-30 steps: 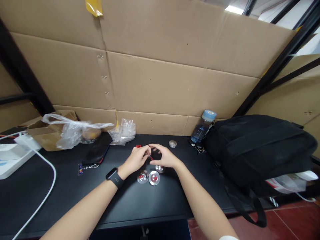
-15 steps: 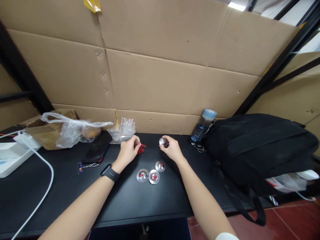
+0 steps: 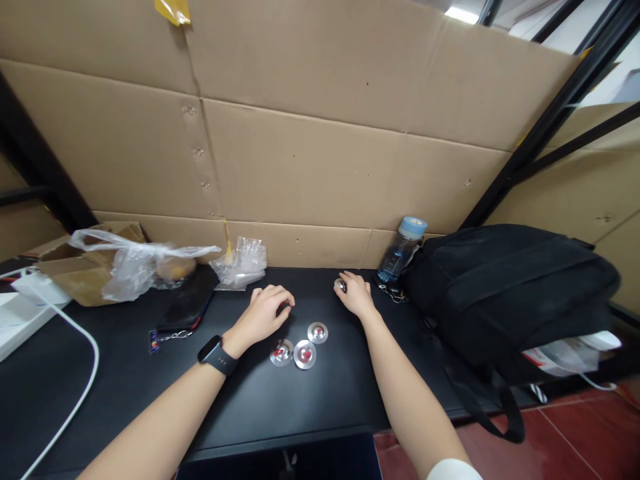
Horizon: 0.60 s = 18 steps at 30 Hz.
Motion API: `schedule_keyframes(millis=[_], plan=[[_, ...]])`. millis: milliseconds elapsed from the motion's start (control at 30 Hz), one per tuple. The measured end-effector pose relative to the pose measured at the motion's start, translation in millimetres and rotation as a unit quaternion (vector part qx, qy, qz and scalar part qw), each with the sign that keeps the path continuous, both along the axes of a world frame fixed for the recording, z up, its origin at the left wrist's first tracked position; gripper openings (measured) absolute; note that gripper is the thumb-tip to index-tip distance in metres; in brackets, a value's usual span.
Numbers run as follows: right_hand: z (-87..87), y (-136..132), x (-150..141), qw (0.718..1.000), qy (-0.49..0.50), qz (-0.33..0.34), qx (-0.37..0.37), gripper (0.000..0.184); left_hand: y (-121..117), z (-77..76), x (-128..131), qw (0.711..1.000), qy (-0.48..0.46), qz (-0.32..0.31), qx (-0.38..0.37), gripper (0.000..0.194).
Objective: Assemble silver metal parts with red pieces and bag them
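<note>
My left hand (image 3: 264, 313), wearing a black watch (image 3: 219, 355), is low over the black table. Its fingers curl round a bit of red cord (image 3: 283, 307), mostly hidden beneath them. Further right, my right hand (image 3: 357, 295) has its fingers closed on a shiny domed metal disc (image 3: 341, 285), low at the table's far side. Between my forearms lie three similar flat-rimmed metal discs: one at the left (image 3: 281, 353), one in the middle (image 3: 305, 355) and one further back (image 3: 317, 333). Red shows in their raised centres.
Crumpled clear plastic (image 3: 243, 263), a black pouch (image 3: 186, 303), a knotted plastic bag (image 3: 131, 267) and a cardboard box (image 3: 83, 273) stand at the left. A white cable (image 3: 93, 373) runs nearby. A bottle (image 3: 400, 250) and a black backpack (image 3: 510, 300) occupy the right. Cardboard (image 3: 310, 153) walls the back.
My right hand has moved right and turned palm down with its disc. My left hand has shifted slightly nearer and spread over the red cord, which now shows less. The view has shifted slightly.
</note>
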State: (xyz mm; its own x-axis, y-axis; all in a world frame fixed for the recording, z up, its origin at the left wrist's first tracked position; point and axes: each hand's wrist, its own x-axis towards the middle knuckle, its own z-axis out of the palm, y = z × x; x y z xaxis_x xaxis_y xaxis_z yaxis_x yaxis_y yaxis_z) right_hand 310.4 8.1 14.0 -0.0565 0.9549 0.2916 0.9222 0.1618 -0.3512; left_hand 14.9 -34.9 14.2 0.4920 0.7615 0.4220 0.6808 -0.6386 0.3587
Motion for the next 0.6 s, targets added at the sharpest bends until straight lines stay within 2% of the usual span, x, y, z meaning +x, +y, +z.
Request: schedule_keyframes(millis=[67, 100, 167, 233, 300, 433, 500, 600], plan=[[10.6, -6.7, -0.9, 0.994, 0.023, 0.104, -0.007, 0.041, 0.4, 0.9, -0.8, 1.000, -0.006, 0.013, 0.004, 0.015], [15.4, -10.3, -2.1, 0.980, 0.042, 0.187, -0.048, 0.041, 1.4, 1.3, -2.0, 1.000, -0.008, 0.019, 0.004, 0.016], [21.7, -17.2, -7.0, 0.926, 0.072, 0.334, -0.161, 0.040, 3.7, 1.6, -5.1, 1.000, -0.009, 0.022, -0.001, 0.016], [23.2, -22.6, -15.0, 0.885, 0.089, 0.401, -0.218, 0.030, 5.4, 1.5, -7.2, 1.000, -0.009, 0.017, -0.009, 0.016], [22.1, -26.5, -24.0, 0.878, 0.107, 0.412, -0.219, 0.018, 5.4, 1.5, -7.4, 1.000, -0.006, 0.011, -0.017, 0.016], [22.4, -32.6, -35.9, 0.889, 0.143, 0.402, -0.168, 0.013, 1.2, 1.7, -4.1, 0.999, 0.010, -0.011, -0.034, 0.018], [24.3, -35.5, -37.8, 0.891, 0.117, 0.410, -0.157, 0.020, -0.6, 1.9, -2.8, 0.999, 0.012, -0.019, -0.040, 0.018], [26.1, -38.4, -38.2, 0.884, 0.071, 0.421, -0.189, 0.030, -0.8, 2.4, -3.0, 0.999, 0.009, -0.011, -0.040, 0.018]])
